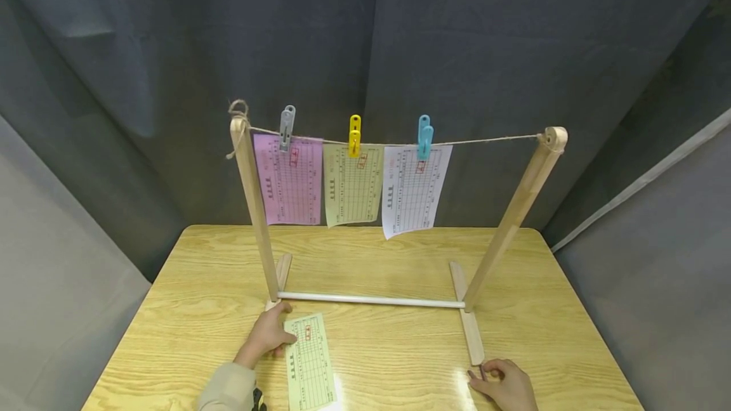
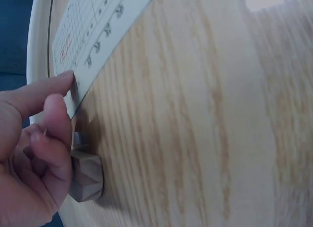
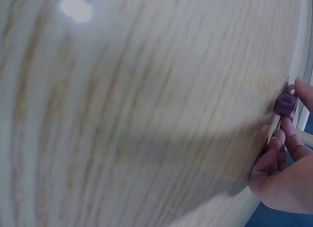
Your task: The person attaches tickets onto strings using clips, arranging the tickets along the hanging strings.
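Inspecting the bench: person seated at the near edge of the tabletop (image 1: 400, 360), wooden rack (image 1: 371, 300) standing mid-table.
Left hand: the left hand (image 1: 268, 335) has a fingertip and thumb pinching the far left corner of the green slip (image 1: 310, 363); the other fingers are curled.
Green slip: flat on the tabletop near the front edge, left of centre, just short of the rack's white crossbar.
Right hand: the right hand (image 1: 505, 382) rests at the front edge, right of centre, fingers nipping a small dark purple clip (image 3: 285, 102), probably a peg, though the view is blurred.
Line: twine carries a pink sheet (image 1: 289, 179), a yellow sheet (image 1: 353, 184) and a white sheet (image 1: 414, 189), each under a peg; bare twine remains toward the right post.
Advice on the lift: the corner pinch looks thin; in my judgement the thumb should slide further under before raising, so the paper does not fold or slip.
Advice on the clip: it should be seated squarely between thumb and forefinger before squeezing.
Left wrist view only: shows the pinch on the slip's corner and the rack's foot (image 2: 85, 180) beside the knuckles.
Right wrist view only: shows the clip's colour, barely visible in the head view.
Head view only: shows the hung sheets.
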### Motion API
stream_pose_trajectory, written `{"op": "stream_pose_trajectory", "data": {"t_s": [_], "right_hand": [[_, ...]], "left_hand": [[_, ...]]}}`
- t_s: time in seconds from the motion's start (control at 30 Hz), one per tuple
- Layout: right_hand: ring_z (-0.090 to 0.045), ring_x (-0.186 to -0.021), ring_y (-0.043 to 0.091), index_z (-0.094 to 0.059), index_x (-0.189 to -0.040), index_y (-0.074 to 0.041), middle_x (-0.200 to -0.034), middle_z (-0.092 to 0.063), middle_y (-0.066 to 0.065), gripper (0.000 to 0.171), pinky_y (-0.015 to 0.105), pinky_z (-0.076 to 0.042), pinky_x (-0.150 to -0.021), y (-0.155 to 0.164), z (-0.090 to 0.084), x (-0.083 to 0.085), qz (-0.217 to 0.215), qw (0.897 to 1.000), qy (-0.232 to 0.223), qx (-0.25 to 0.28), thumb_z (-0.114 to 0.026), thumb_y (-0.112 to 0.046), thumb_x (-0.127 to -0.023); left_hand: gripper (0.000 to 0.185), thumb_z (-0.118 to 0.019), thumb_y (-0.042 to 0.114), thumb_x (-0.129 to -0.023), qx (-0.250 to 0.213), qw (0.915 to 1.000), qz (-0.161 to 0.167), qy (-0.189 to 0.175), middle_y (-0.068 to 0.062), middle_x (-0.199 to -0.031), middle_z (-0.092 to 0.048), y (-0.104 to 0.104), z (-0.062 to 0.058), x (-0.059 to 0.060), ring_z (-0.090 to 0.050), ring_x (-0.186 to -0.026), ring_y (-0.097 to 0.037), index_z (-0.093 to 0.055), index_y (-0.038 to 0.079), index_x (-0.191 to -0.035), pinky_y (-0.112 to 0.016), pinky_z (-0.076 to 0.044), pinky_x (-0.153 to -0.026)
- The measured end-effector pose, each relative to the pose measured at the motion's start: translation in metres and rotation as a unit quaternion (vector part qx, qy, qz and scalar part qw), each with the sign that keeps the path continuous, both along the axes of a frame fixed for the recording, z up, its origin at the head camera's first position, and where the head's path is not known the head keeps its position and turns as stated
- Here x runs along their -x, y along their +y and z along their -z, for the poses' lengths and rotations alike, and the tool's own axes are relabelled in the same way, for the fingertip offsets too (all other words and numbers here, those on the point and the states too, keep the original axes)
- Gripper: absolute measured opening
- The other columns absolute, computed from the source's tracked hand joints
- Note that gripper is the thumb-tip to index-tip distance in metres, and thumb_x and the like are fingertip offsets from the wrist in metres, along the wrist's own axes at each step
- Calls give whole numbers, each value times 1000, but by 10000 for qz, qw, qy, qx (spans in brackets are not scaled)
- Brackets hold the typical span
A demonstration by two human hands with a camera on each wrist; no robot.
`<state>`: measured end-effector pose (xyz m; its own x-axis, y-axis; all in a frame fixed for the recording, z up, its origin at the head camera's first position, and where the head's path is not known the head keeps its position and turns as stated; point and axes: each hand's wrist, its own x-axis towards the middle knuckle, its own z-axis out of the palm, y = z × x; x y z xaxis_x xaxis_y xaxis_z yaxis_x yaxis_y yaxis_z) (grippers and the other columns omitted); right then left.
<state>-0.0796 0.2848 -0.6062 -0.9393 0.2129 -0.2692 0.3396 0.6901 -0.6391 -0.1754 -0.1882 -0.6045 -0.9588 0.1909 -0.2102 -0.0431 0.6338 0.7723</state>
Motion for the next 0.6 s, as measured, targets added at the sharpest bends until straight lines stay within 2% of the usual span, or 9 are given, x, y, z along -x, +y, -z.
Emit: {"op": "stream_pose_trajectory", "data": {"t_s": [0.2,0.33,0.43,0.5,0.6], "right_hand": [[-56,-87,27,-66,-92,-2,-92,-63,7,51,50,-45,-76,-1,-1,-3,1,9998,144,97,-80,-41,-62],[-57,-79,19,-67,-91,-3,-82,-64,0,49,38,-45,-71,-1,-2,-2,216,9994,-23,285,-79,-41,-63],[-56,-71,13,-67,-91,-3,-76,-63,-3,46,26,-44,-62,1,-4,-1,431,9977,-148,496,-79,-38,-65],[-55,-69,12,-67,-92,-1,-76,-63,-2,45,23,-44,-58,2,-6,0,544,9960,-195,675,-78,-36,-66],[-55,-70,12,-66,-94,1,-77,-63,-1,47,22,-45,-57,2,-12,0,589,9947,-220,808,-76,-37,-69]], "left_hand": [[38,-72,-4,-69,59,9999,-74,-43,-4,-43,-50,1,-3,-2,-48,-31,-11,-50,-5,-99,-22,-39,-32],[26,-70,-5,-70,97,9999,-14,71,-3,-46,-50,1,-5,-3,-46,-31,-9,-51,-3,-88,-21,-37,-32],[16,-68,-5,-72,189,9994,47,278,-1,-48,-49,1,-5,-3,-43,-31,-7,-53,-1,-77,-20,-36,-32],[15,-67,-5,-72,293,9985,107,440,-1,-49,-49,0,-5,-3,-41,-31,-5,-54,1,-70,-20,-37,-32],[16,-68,-3,-72,447,9971,151,601,1,-53,-51,0,-6,-4,-43,-41,-5,-56,3,-65,-20,-38,-39]]}}
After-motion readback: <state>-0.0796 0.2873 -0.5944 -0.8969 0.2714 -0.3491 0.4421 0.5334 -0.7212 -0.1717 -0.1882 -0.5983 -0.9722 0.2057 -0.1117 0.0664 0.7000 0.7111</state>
